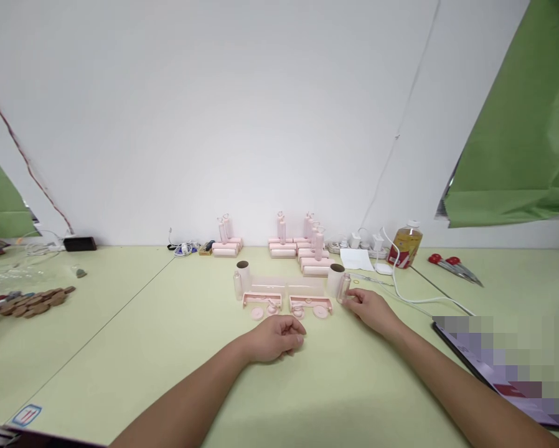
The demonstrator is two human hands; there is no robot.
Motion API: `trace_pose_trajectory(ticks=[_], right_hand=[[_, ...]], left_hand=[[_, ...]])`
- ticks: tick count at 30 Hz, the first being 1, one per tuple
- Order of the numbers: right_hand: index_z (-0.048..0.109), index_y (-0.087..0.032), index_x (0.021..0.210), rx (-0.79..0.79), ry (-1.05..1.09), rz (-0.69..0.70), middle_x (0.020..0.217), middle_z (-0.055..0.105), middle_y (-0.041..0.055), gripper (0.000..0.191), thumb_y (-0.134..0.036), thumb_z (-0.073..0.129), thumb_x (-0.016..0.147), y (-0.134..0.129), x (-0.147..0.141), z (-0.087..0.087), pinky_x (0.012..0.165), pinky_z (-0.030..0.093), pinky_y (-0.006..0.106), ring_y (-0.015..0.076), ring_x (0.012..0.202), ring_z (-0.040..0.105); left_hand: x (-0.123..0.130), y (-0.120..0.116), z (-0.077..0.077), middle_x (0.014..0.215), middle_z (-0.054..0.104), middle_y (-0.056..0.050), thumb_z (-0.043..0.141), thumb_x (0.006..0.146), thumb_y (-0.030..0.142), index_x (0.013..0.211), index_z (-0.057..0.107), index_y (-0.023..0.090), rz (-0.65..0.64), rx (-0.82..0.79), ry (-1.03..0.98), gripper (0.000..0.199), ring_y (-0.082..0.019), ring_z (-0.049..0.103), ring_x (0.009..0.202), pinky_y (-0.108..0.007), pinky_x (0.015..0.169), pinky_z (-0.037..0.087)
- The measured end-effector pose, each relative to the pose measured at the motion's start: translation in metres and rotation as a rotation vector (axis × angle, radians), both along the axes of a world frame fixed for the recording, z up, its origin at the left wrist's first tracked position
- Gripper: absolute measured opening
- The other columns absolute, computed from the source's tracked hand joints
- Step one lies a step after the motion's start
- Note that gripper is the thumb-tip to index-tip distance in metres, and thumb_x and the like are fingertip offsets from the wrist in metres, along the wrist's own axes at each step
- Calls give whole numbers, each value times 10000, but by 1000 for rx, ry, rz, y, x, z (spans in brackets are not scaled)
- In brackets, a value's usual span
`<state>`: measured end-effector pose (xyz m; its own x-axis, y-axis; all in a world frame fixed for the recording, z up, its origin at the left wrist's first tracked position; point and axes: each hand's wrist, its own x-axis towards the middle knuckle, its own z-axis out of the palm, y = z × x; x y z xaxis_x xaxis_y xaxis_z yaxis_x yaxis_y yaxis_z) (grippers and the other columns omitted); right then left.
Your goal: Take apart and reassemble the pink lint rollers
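On the green table, my left hand [276, 339] rests with its fingers curled in, just in front of the small pink parts; whether anything is inside is hidden. My right hand [366, 306] has its fingertips against a clear pink bottle [344, 289] standing at the right of the set. Another such bottle [238, 285] stands at the left. Beside the bottles are two upright tubes with dark openings, left [243, 277] and right [334, 281]. Between them lie clear sheets, two pink open trays [263, 301] [311, 303], round discs [258, 313] and small coiled parts [298, 309].
Pink rolls with upright bottles [283, 250] line the wall side. Further right are white cables, a drink bottle [405, 244], red-handled scissors [452, 267] and a dark-edged flat object [475, 364]. Brown discs [37, 303] lie at left near part of another person's hand.
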<state>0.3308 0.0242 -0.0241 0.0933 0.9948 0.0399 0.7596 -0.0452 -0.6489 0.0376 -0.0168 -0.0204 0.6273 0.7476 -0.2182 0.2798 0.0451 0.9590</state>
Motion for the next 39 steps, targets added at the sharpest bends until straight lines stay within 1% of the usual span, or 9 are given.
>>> trace_pose_trajectory(ticks=[4, 8, 11, 16, 22, 27, 33, 36, 39], right_hand=[[668, -152, 1110, -13, 43, 9, 641, 648, 17, 417, -391, 519, 802, 0, 2, -1, 531, 371, 266, 195, 591, 587], [660, -148, 1114, -12, 56, 15, 643, 648, 16, 421, -393, 514, 804, 0, 3, -2, 538, 382, 268, 191, 583, 580], [665, -146, 1093, 7, 46, 28, 632, 649, 16, 410, -391, 516, 800, 1, 5, -3, 541, 386, 272, 193, 580, 579], [655, -141, 1113, -3, 25, 28, 611, 637, 8, 432, -403, 520, 797, 4, 9, -6, 540, 383, 277, 196, 577, 578], [672, -152, 1078, -10, 24, 23, 609, 631, 8, 411, -410, 532, 790, 2, 6, 0, 539, 382, 276, 189, 575, 558], [685, -156, 1040, 5, 11, 7, 589, 629, 3, 379, -392, 527, 790, 1, 5, 1, 523, 370, 272, 181, 551, 545], [674, -148, 1065, 13, -4, 1, 597, 632, 4, 395, -396, 510, 805, 1, 5, 0, 529, 375, 268, 175, 549, 544], [677, -143, 1074, 8, -4, -10, 602, 635, 12, 401, -390, 514, 803, 2, 4, 2, 533, 363, 271, 178, 550, 541], [679, -140, 1080, 9, 7, -15, 614, 641, 16, 399, -371, 543, 785, 2, 3, 2, 557, 363, 273, 182, 575, 549]], left_hand=[[1, -5, -4, 707, 516, 30, 648, 774, 408, 922, 576, 167, 43, 32, -26, 292, -86, 458, 594, -209, 505, 320], [1, -16, -11, 649, 454, 55, 635, 788, 378, 892, 578, 159, 142, 94, -127, 250, -70, 361, 549, -216, 511, 271], [1, -27, -11, 674, 469, 47, 641, 776, 373, 858, 575, 155, 235, 92, -185, 243, -76, 385, 574, -223, 538, 284], [-1, -48, -6, 624, 483, 42, 632, 760, 355, 821, 575, 153, 363, 69, -198, 218, -95, 417, 581, -233, 565, 321], [-12, -87, -8, 655, 484, 33, 647, 768, 339, 817, 591, 147, 349, 68, -210, 205, -96, 409, 626, -225, 599, 316], [-23, -111, -13, 631, 506, 19, 649, 782, 452, 814, 590, 151, 408, 50, -244, 309, -105, 432, 613, -235, 606, 348], [-33, -122, -8, 595, 525, 18, 695, 720, 519, 800, 589, 152, 532, -36, -322, 391, -105, 461, 574, -232, 578, 392], [-34, -121, -4, 589, 548, 12, 690, 730, 489, 795, 585, 149, 531, -41, -339, 362, -101, 472, 561, -234, 579, 404], [-28, -112, -3, 581, 543, 15, 664, 745, 455, 803, 576, 149, 497, -25, -321, 324, -100, 475, 544, -236, 563, 411]])
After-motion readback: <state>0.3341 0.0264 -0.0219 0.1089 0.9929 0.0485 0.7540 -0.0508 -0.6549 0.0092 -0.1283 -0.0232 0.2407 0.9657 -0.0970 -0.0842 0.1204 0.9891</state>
